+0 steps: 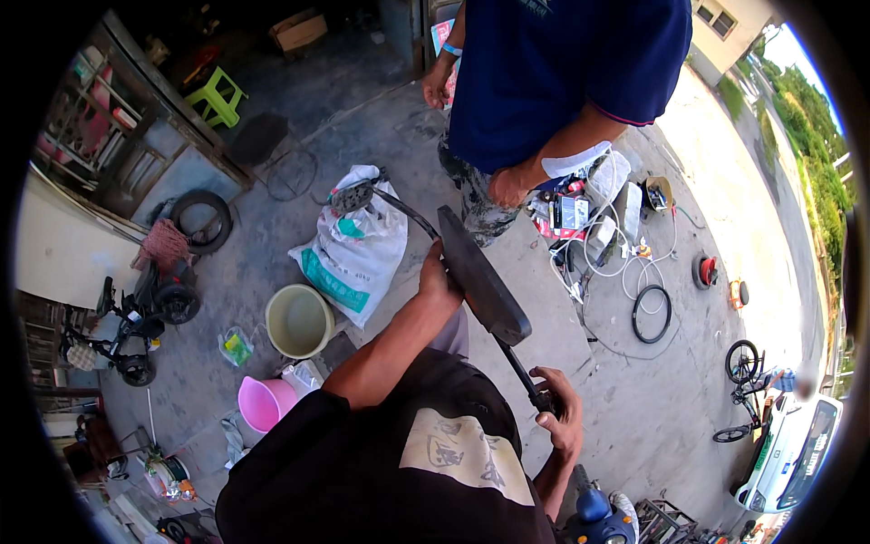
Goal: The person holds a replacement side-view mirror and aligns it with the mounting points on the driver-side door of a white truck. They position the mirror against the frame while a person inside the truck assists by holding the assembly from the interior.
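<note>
Nearest the head camera, a black mirror [485, 286] hung tilted over the concrete [548, 290], well in from its roadside edge. Its stem [515, 364] ran down to the right hand [562, 412], where thumb and fingers curled about the lower end. The left hand [439, 272] grasped the rod [405, 208] of a second mirror [352, 197], which stuck out ahead over the sack [381, 236]; most of its fingers were hidden behind the black mirror, so how firmly it held could not be told.

Weight seemed the likeliest trouble: the black mirror's broad head sat well away from the right hand, so a loose pinch at the stem's end could have let it twist, drop and crack. The second mirror, held by its rod, might have swung down. A careless turn could have knocked both heads together or struck the co-worker [562, 82] standing close ahead. A slip leftward might have ended in the bucket [272, 308] beside the sack's near corner.
</note>
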{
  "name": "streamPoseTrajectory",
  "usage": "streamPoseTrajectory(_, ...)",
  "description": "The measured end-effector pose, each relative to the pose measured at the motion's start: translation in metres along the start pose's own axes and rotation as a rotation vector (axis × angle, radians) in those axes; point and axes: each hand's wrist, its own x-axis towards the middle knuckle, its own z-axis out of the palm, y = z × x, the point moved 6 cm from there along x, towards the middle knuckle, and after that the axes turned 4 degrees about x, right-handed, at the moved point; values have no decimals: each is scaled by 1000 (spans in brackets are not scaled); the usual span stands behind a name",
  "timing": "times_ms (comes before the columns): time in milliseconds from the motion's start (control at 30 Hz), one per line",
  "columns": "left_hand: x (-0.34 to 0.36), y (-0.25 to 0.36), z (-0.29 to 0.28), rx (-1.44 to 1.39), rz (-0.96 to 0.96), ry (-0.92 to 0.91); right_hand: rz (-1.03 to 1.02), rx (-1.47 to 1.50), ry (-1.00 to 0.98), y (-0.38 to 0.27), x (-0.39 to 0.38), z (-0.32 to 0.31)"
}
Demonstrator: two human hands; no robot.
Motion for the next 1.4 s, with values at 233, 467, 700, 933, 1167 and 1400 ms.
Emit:
streamPoseTrajectory(233,-12,4,4,87,13,-183,110,727,391,40,-13,-15)
streamPoseTrajectory(467,-7,1,3,218,-29,-228,99,858,460,41,-17,-24)
streamPoseTrajectory(700,-14,5,7,335,19,-425,151,1040,535,62,-25,-28)
streamPoseTrajectory(933,-43,10,27,261,41,-650,235,1259,470,87,-25,-18)
streamPoseTrajectory(1167,-29,15,20,35,-149,-898,-224,417,506,16,-24,-5)
streamPoseTrajectory(1400,-43,1,23,-140,-198,-820,-720,-532,301,-91,-17,30)
